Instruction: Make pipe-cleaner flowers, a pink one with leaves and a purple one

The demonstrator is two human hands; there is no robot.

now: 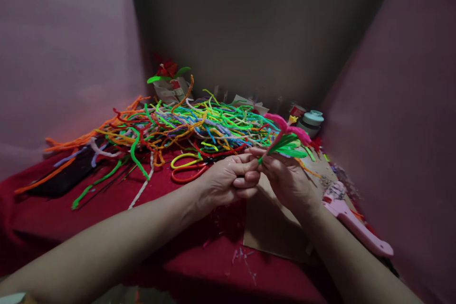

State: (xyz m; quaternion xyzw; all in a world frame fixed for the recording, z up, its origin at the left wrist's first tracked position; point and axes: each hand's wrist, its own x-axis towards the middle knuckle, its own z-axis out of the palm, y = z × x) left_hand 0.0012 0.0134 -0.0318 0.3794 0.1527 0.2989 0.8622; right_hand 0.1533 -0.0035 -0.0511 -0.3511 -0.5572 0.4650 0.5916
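Between both hands is a pipe-cleaner flower (280,140) with pink petals and green leaves, tilted up to the right. My left hand (237,178) is closed, thumb and forefinger pinching the green lower end of its stem. My right hand (285,178) is closed around the flower's base, just below the leaves; its fingertips are partly hidden. Scissors (188,168) with one yellow and one red handle loop lie just left of my left hand, their blades mostly out of sight behind it.
A large heap of coloured pipe cleaners (199,126) spreads across the back of the red cloth (192,256). Cardboard (270,223) lies under my hands. To the right are a pink glue gun (356,228) and a lidded jar (311,121). A dark flat object (64,175) lies left.
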